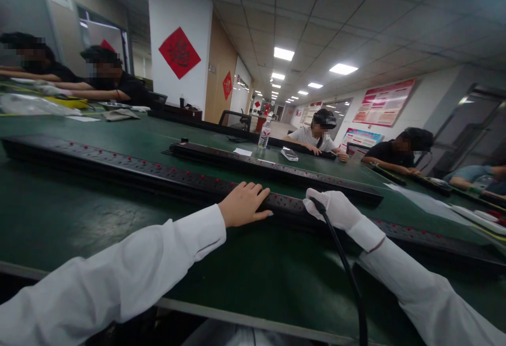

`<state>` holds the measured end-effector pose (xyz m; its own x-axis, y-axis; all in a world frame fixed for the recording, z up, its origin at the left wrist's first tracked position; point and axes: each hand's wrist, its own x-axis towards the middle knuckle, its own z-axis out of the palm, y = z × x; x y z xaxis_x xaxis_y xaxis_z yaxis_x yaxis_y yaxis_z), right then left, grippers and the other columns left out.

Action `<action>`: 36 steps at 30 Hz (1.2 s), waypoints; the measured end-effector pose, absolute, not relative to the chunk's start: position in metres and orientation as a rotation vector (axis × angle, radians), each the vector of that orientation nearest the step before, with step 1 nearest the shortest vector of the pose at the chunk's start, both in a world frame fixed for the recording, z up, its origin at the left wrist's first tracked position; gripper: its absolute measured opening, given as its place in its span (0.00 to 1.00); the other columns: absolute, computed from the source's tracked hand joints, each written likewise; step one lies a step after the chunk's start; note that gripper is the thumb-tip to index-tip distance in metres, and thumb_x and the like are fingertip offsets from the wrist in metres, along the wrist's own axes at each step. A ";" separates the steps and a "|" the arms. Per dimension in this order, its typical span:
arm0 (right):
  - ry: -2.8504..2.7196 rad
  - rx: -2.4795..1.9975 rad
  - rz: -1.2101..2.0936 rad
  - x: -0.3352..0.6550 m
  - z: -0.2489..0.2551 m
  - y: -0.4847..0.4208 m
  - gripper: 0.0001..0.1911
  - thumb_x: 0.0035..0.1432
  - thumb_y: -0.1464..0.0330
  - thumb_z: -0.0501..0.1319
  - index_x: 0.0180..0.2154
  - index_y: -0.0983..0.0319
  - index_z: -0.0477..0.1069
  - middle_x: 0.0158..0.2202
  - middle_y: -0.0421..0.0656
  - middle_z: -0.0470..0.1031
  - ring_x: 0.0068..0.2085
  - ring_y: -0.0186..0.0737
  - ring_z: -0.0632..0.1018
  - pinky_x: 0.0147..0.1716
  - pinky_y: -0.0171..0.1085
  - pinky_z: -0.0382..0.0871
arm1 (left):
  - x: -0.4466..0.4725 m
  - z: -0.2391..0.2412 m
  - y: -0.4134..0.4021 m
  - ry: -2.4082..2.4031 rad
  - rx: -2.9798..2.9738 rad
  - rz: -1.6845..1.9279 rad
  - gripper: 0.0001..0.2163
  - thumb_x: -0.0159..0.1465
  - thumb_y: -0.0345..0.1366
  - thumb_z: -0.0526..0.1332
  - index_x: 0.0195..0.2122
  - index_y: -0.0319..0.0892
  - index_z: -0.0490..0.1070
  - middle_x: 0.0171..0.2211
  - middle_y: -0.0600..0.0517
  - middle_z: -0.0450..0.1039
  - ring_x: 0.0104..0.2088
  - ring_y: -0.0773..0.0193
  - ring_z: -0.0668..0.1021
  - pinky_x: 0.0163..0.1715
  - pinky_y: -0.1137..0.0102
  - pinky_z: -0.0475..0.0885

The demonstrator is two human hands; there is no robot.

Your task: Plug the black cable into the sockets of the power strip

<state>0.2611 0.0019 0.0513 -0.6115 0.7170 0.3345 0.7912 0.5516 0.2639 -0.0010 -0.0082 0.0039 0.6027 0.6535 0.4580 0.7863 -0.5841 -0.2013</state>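
Observation:
A long black power strip (158, 174) with a row of sockets and small red parts lies across the green table in front of me. My left hand (247, 204), bare, rests on the strip near its middle, fingers spread and flat. My right hand (336, 210) wears a white glove and is closed around a black plug (317, 205) at the strip's top face. From that plug a thick black cable (348, 269) runs down past the table's front edge. Whether the plug sits fully in a socket is hidden by the glove.
Behind lies a second black strip (272, 169), and a third one (205, 124) farther back. A water bottle (264, 134), a white handheld device (290, 154) and a paper slip (242, 152) are on the green table (98, 219). Several people sit working around it.

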 end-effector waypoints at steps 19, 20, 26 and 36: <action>-2.481 -1.297 -0.289 0.269 0.039 0.007 0.17 0.53 0.52 0.50 0.32 0.58 0.64 0.20 0.37 0.68 0.22 0.32 0.68 0.22 0.31 0.55 | 0.000 0.006 -0.010 -1.174 -2.468 -0.433 0.27 0.61 0.53 0.45 0.54 0.39 0.57 0.45 0.43 0.67 0.45 0.55 0.70 0.43 0.63 0.62; -2.473 -1.288 -0.312 0.269 0.038 0.006 0.16 0.54 0.52 0.50 0.32 0.58 0.64 0.20 0.37 0.68 0.22 0.33 0.68 0.22 0.31 0.55 | 0.000 0.006 -0.010 -1.169 -2.467 -0.424 0.27 0.61 0.53 0.45 0.54 0.38 0.57 0.45 0.43 0.67 0.45 0.54 0.70 0.43 0.62 0.62; -2.454 -1.254 -0.375 0.268 0.038 0.004 0.16 0.54 0.53 0.50 0.31 0.58 0.64 0.20 0.39 0.69 0.22 0.34 0.70 0.22 0.31 0.56 | 0.000 0.008 -0.010 -1.167 -2.461 -0.388 0.27 0.61 0.52 0.45 0.54 0.38 0.57 0.44 0.43 0.67 0.45 0.55 0.69 0.43 0.63 0.63; -2.444 -1.251 -0.367 0.267 0.039 0.002 0.15 0.54 0.54 0.51 0.32 0.58 0.65 0.21 0.39 0.70 0.22 0.34 0.71 0.22 0.31 0.56 | 0.000 0.007 -0.011 -1.174 -2.465 -0.393 0.27 0.61 0.52 0.46 0.54 0.38 0.57 0.44 0.43 0.67 0.46 0.54 0.69 0.43 0.63 0.63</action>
<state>0.2668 0.0025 0.0387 -0.5377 0.7218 0.4358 0.8179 0.5720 0.0618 0.0003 -0.0106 0.0075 0.6117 0.6796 0.4049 0.7864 -0.5782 -0.2174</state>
